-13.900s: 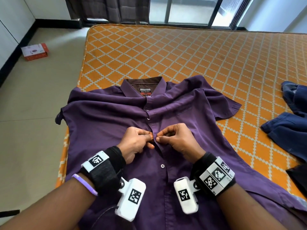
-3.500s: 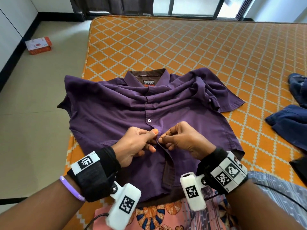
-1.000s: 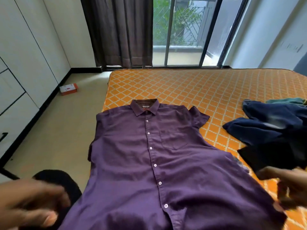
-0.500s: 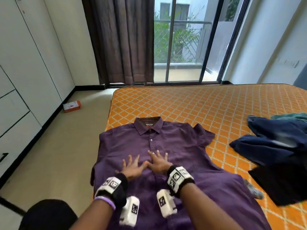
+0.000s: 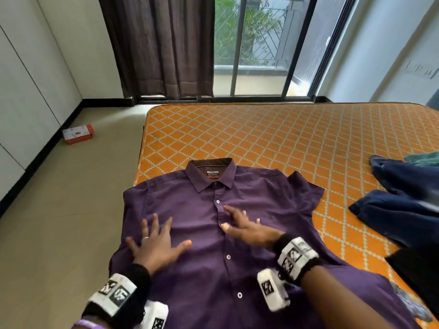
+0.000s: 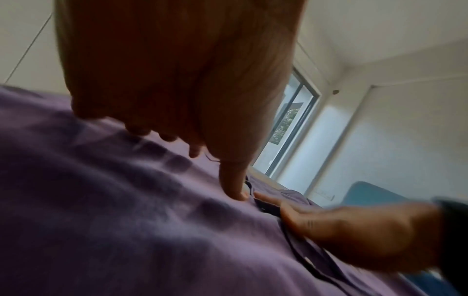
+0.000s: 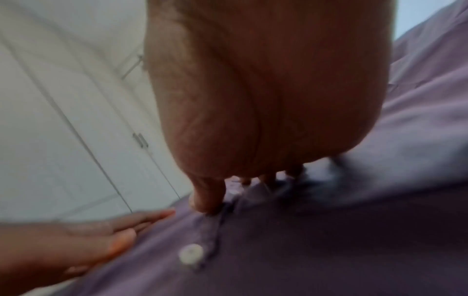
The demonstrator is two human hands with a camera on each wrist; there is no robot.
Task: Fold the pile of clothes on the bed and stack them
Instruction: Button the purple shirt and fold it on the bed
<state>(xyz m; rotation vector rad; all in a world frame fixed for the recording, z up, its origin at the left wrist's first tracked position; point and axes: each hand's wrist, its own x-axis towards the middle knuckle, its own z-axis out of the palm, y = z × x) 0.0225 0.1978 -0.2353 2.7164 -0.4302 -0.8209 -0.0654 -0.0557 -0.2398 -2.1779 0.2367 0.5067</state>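
A purple short-sleeved shirt [image 5: 237, 257] lies buttoned and face up on the orange patterned bed [image 5: 285, 138], collar pointing away from me, its left edge hanging over the bed's side. My left hand [image 5: 156, 241] lies flat with spread fingers on the shirt's left chest. My right hand [image 5: 247, 226] rests flat beside the button placket, fingers straight. In the left wrist view the left hand [image 6: 177, 120] presses the purple cloth [image 6: 126, 220]. The right hand [image 7: 266, 120] in the right wrist view has its thumb at the placket, near a white button [image 7: 190, 253].
A pile of dark blue clothes [image 5: 401, 200] and a black garment [image 5: 418, 269] lie on the bed at the right, a teal piece [image 5: 422, 159] behind them. Floor with a small red box [image 5: 78, 134] lies to the left. Curtain and window stand beyond.
Both hands have slid apart on the shirt's chest, the left one outward to the left, the right one slightly up by the placket. The shirt lies flatter than a second ago.
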